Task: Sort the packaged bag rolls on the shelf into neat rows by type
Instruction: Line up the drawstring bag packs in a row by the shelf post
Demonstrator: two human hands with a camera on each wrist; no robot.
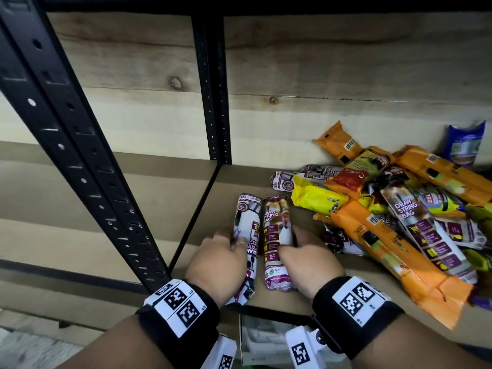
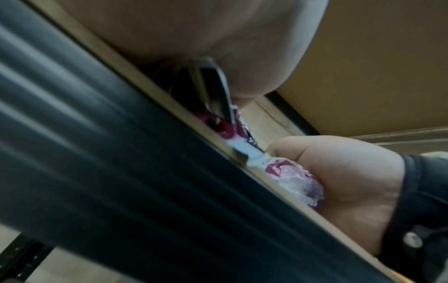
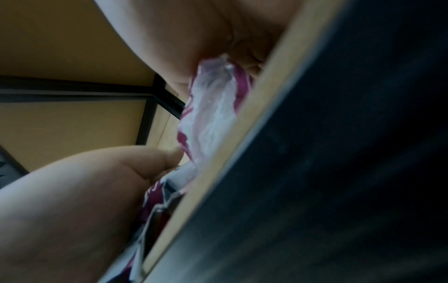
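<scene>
Brown shelf (image 1: 213, 209) board carried two purple-and-white drawstring rolls side by side near its front edge: left hand (image 1: 218, 258) held the left roll (image 1: 246, 227), right hand (image 1: 310, 258) grasped the right roll (image 1: 274, 235). Behind lay a jumbled pile (image 1: 399, 203) of orange, yellow and purple packs.

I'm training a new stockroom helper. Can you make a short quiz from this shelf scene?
1. True or false: two draw string bag rolls lie side by side near the shelf front.
2. Which touches the left one of them: A) left hand B) right hand?
3. The unsorted pile lies to the ____ of both hands.

Key: 1 true; 2 A; 3 right
</scene>
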